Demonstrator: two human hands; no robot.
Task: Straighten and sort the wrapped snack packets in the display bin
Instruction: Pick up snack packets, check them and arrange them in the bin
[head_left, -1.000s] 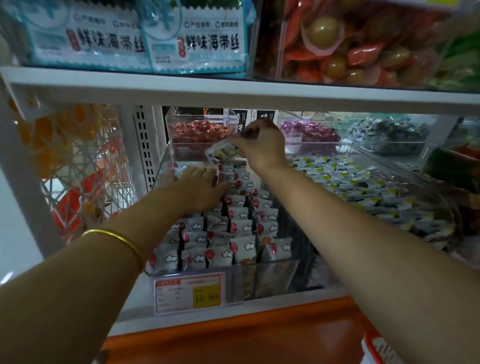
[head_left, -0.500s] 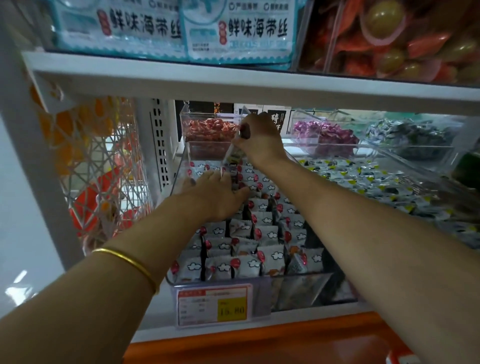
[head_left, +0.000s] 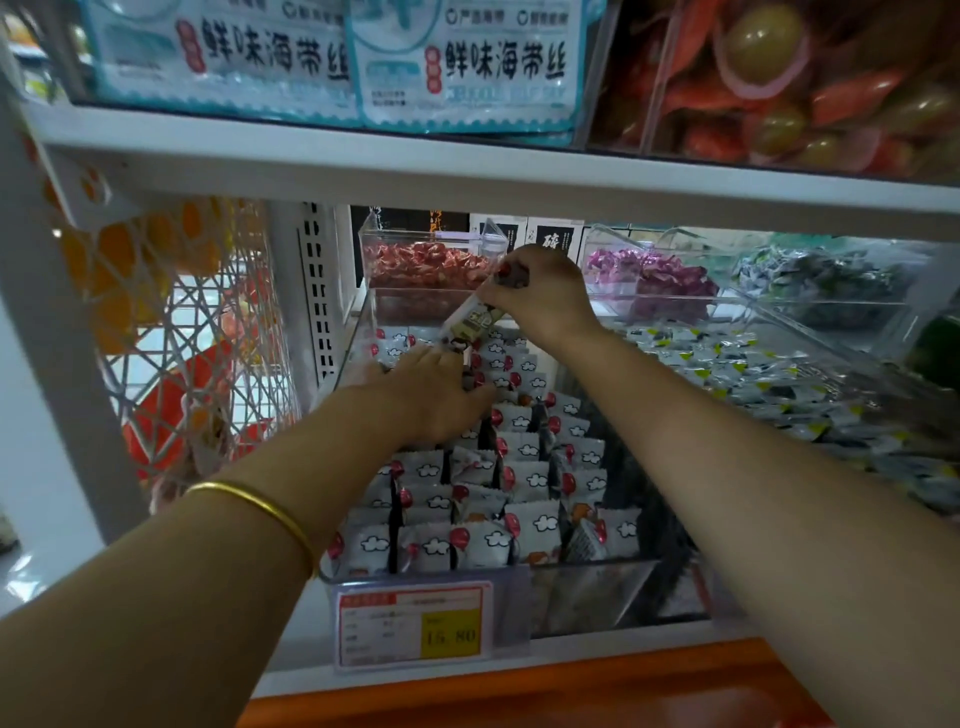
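Nearest the camera, a red-bordered price label with a yellow patch (head_left: 415, 626) hangs on the front wall of the clear plastic display bin (head_left: 587, 597), which sits on the lower shelf above an orange ledge (head_left: 519, 691). Inside the bin, the small white snack packets printed with a cloud and a red circle (head_left: 524, 535) stand on edge in several rows running from the front wall to the back. They overlap like tiles, with dark gaps between the rows. The right part of the bin shows a dark space beside them.

A thin gold bangle (head_left: 260, 512) circles the left forearm. Further in, the left hand (head_left: 431, 395) lies palm down on the far rows, its fingers stretched out and pressing the packet tops. Just beyond it, the right hand (head_left: 540, 296) pinches one lifted packet (head_left: 470, 322) between fingers and thumb. This packet tilts, its lower end close to the left fingertips, above the back of the bin.

To the right lies a neighbouring clear bin of grey packets with yellow marks (head_left: 727, 369). Behind stand a clear box of red-wrapped sweets (head_left: 421, 265) and one of purple-wrapped sweets (head_left: 649, 275). Overhead runs a white shelf board (head_left: 467, 171) that carries teal-and-white bags (head_left: 467, 67).
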